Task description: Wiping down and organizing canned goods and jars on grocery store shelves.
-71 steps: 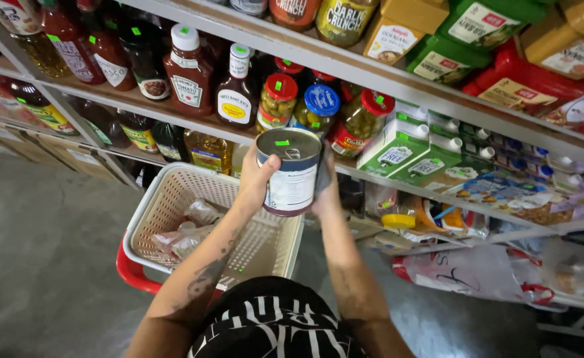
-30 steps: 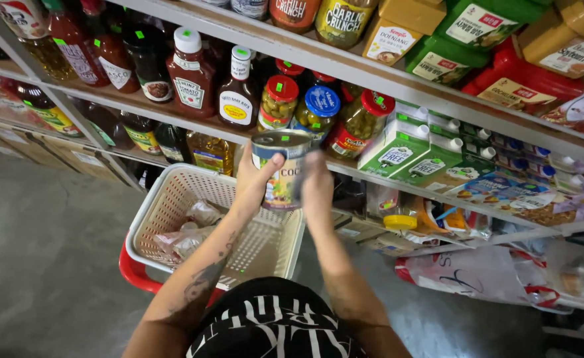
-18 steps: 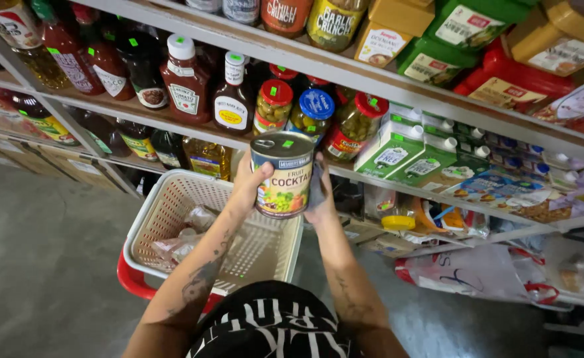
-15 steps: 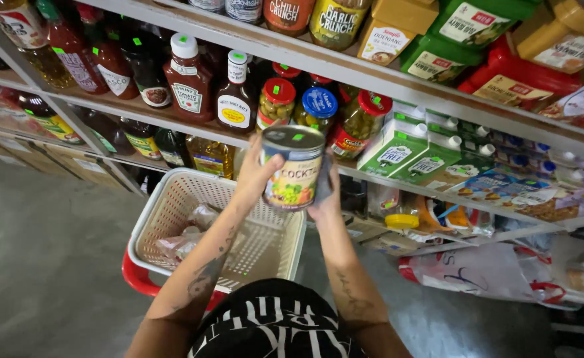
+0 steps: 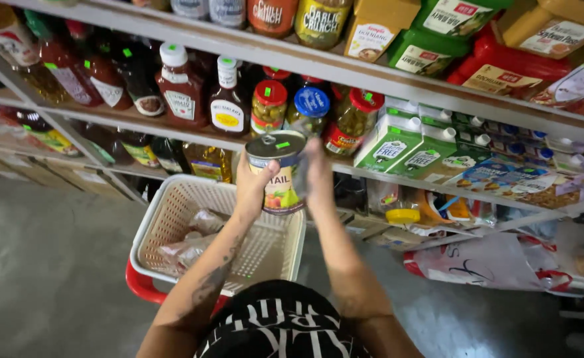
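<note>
While the can (image 5: 277,174) sits upright between both hands at chest height, it hangs in front of the middle shelf (image 5: 172,132) and above the far right corner of the basket (image 5: 162,222). Can: metal, pull-tab lid with a small green sticker, fruit picture on the label. Left hand (image 5: 253,182) grip: closed round the can's left side, thumb on the front of the label. Right hand (image 5: 317,174) grip: flat against the can's right side, fingers pointing up, motion-blurred, so how firmly it clamps I cannot tell. Basket: cream plastic lattice on a red frame, just below the left forearm, with clear-wrapped packets (image 5: 189,238) inside at its left. Behind the can: sauce bottles (image 5: 179,93) with white caps, jars (image 5: 270,106) with red and blue lids, green-and-white cartons (image 5: 391,142) to the right. Lower shelf holds oil bottles (image 5: 205,162). Grey concrete floor (image 5: 40,265) at left.
</note>
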